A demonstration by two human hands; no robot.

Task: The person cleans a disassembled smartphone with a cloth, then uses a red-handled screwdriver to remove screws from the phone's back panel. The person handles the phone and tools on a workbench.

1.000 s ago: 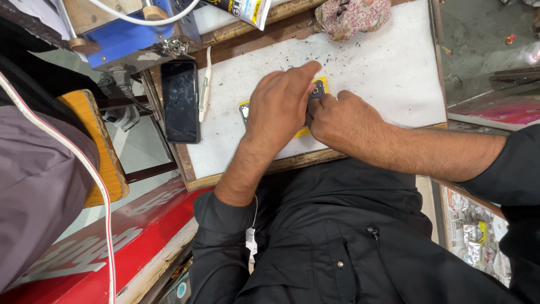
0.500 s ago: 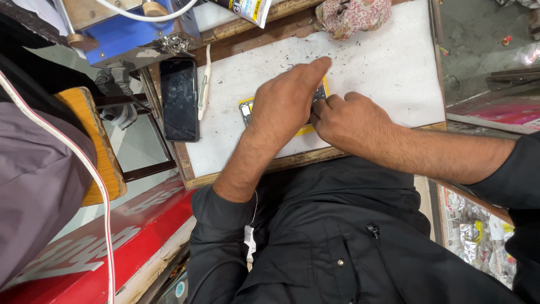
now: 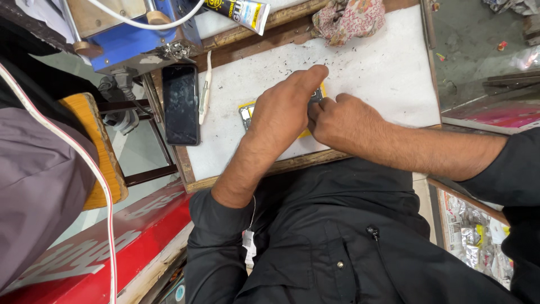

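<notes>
A small opened phone with yellow edges lies on the white worktop, mostly hidden under my hands. My left hand lies flat over it, fingers pressing down, the fingertips reaching past its far end. My right hand is curled beside the left, its fingers closed at the device's right edge; what they pinch is hidden.
A black phone lies screen up at the worktop's left edge beside a thin white tool. A glue tube and a flowered cloth sit at the back. A blue machine stands at the upper left.
Both hands have stayed on the device; my left hand's fingers have stretched a little farther over it.
</notes>
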